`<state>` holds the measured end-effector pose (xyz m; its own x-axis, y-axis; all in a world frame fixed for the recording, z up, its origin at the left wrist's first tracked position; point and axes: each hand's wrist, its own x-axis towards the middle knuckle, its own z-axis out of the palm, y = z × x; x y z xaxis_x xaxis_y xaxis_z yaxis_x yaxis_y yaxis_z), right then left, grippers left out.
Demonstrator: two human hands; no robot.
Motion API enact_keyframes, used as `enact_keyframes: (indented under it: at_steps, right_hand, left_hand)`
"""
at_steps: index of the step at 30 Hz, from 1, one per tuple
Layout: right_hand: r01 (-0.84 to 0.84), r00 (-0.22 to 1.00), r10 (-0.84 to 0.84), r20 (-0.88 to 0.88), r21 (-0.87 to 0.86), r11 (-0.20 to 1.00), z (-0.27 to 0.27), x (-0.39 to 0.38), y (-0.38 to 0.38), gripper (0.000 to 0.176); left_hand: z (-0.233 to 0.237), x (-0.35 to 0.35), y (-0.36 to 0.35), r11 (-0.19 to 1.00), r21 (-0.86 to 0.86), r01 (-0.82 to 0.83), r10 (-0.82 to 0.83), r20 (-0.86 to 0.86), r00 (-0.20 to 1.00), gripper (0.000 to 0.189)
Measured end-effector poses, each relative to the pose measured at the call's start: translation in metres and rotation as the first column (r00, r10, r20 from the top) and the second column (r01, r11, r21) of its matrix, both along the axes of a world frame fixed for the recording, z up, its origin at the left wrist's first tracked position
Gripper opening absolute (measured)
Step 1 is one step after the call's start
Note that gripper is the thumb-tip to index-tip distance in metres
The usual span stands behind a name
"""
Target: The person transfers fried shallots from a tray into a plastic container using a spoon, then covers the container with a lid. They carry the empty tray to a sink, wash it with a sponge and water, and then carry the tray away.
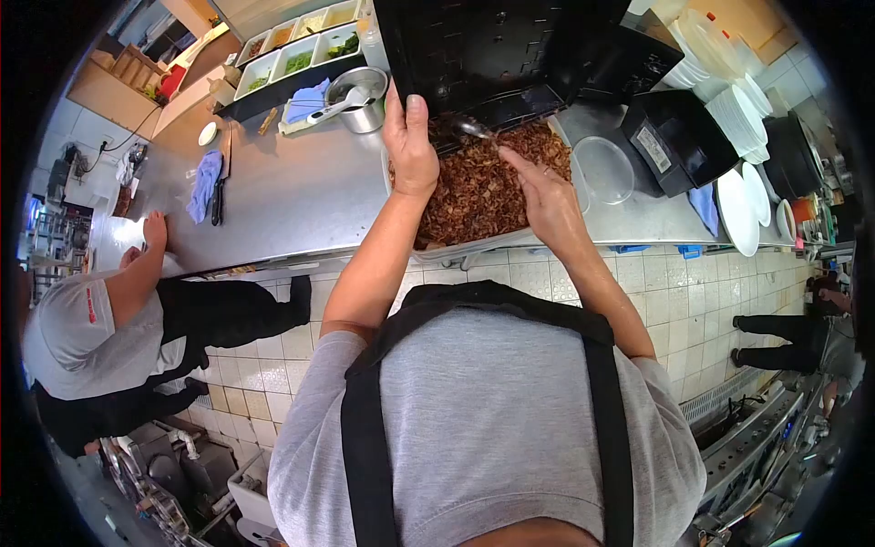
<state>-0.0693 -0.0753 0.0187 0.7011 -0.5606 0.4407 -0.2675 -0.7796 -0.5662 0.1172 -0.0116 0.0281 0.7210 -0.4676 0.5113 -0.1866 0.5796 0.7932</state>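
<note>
My left hand [411, 150] is wrapped at the left edge of a large black crate [483, 64], which is tilted up over a white tub [488, 244]. Brown shredded food [474, 196] fills the tub. In my right hand [545, 193] is a metal spoon [474, 127], its bowl at the crate's lower edge, above the food. The fingers of my right hand are closed round the handle.
A clear round lid [605, 170] and a black bin [679, 141] lie to the right, beside stacked white plates [734, 123]. At left are a metal pot [360, 114], purple cloth [205, 187], knife [218, 202] and garnish trays [299, 60]. A co-worker [82, 328] stands left.
</note>
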Motion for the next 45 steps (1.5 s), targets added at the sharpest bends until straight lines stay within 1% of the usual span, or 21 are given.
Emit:
enact_keyframes:
  at_steps: [3,6,9,10,12,15,16,19,20,23,24,27,30,33,34,37,40,42,44,45]
  right_hand:
    - [-0.057,0.996,0.048,-0.072,-0.122,0.991,0.011,-0.010,-0.009,0.038]
    - [-0.073,0.995,0.066,-0.076,-0.098,0.992,0.025,-0.014,-0.022,0.038]
    - [0.004,0.980,-0.014,-0.199,-0.052,0.999,0.042,-0.004,-0.023,0.039]
    - [-0.026,0.982,0.017,-0.189,-0.046,0.999,0.037,-0.004,-0.024,0.039]
    - [-0.092,0.982,0.084,-0.172,-0.041,0.995,0.028,-0.006,-0.026,0.038]
    - [-0.074,0.956,0.041,-0.292,-0.103,0.992,0.042,-0.024,-0.029,0.039]
    - [-0.103,0.971,0.072,-0.229,-0.128,0.986,0.045,-0.028,-0.032,0.038]
    - [-0.075,0.993,0.061,-0.100,-0.138,0.988,0.047,-0.016,-0.038,0.038]
    - [-0.060,0.991,0.044,-0.125,-0.130,0.990,0.045,-0.010,-0.039,0.038]
    - [-0.159,0.985,0.159,-0.066,0.003,0.987,0.036,-0.005,-0.036,0.036]
    - [-0.170,0.983,0.165,-0.085,-0.057,0.984,0.032,-0.010,-0.039,0.036]
    - [-0.144,0.936,0.119,-0.332,-0.052,0.988,0.055,-0.028,-0.036,0.036]
    - [-0.177,0.979,0.167,-0.114,-0.085,0.981,0.054,-0.015,-0.039,0.036]
    - [-0.227,0.974,0.224,-0.040,-0.085,0.970,0.037,0.000,-0.036,0.036]
    - [-0.234,0.971,0.230,-0.064,-0.063,0.970,0.035,-0.002,-0.035,0.036]
    - [-0.190,0.960,0.162,-0.228,-0.110,0.976,0.042,-0.026,-0.035,0.036]
    - [-0.104,0.974,0.095,-0.204,-0.037,0.994,0.050,-0.045,-0.055,0.035]
    - [-0.054,0.998,0.054,0.020,-0.019,0.998,0.052,-0.044,-0.070,0.034]
    - [-0.030,0.973,0.031,0.227,-0.009,1.000,0.054,-0.037,-0.079,0.033]
    - [-0.049,0.980,0.051,0.191,-0.016,0.999,0.049,-0.037,-0.081,0.033]
  left_hand:
    - [-0.003,0.004,-0.005,1.000,-0.003,0.014,-0.014,0.004,1.000,0.053]
    - [0.001,0.006,-0.004,1.000,0.000,0.017,-0.017,0.085,0.996,0.051]
    - [0.002,0.007,-0.003,1.000,0.006,0.014,-0.015,0.160,0.987,0.050]
    - [0.002,0.008,-0.004,1.000,0.007,0.010,-0.011,0.175,0.984,0.049]
    - [0.002,0.010,-0.003,1.000,0.001,-0.002,0.001,0.176,0.984,0.049]
    - [0.004,0.015,0.000,0.999,-0.014,-0.033,0.035,0.120,0.992,0.048]
    - [0.005,0.015,0.000,0.999,-0.017,-0.039,0.040,0.111,0.993,0.048]
    - [0.007,0.012,0.000,0.998,-0.026,-0.050,0.053,0.095,0.994,0.048]
    - [0.008,0.010,0.000,0.998,-0.028,-0.053,0.055,0.090,0.994,0.048]
    - [0.009,0.010,0.001,0.997,-0.041,-0.066,0.068,0.069,0.995,0.047]
    - [0.010,0.012,0.003,0.996,-0.044,-0.075,0.078,0.063,0.995,0.047]
    - [0.012,0.013,0.005,0.994,-0.048,-0.093,0.096,0.056,0.994,0.047]
    - [0.013,0.009,0.003,0.994,-0.055,-0.098,0.102,0.063,0.993,0.047]
    - [0.015,0.006,0.002,0.993,-0.063,-0.102,0.106,0.058,0.993,0.047]
    - [0.016,0.006,0.002,0.992,-0.068,-0.106,0.110,0.055,0.992,0.046]
    - [0.016,0.011,0.005,0.988,-0.084,-0.129,0.132,0.032,0.991,0.046]
    - [0.020,0.009,0.008,0.984,-0.090,-0.154,0.158,0.041,0.987,0.046]
    - [0.022,0.006,0.008,0.983,-0.085,-0.161,0.166,0.047,0.985,0.046]
    - [0.018,0.007,0.008,0.986,-0.045,-0.158,0.159,0.034,0.987,0.047]
    - [0.020,0.005,0.008,0.988,-0.025,-0.154,0.155,0.029,0.987,0.047]
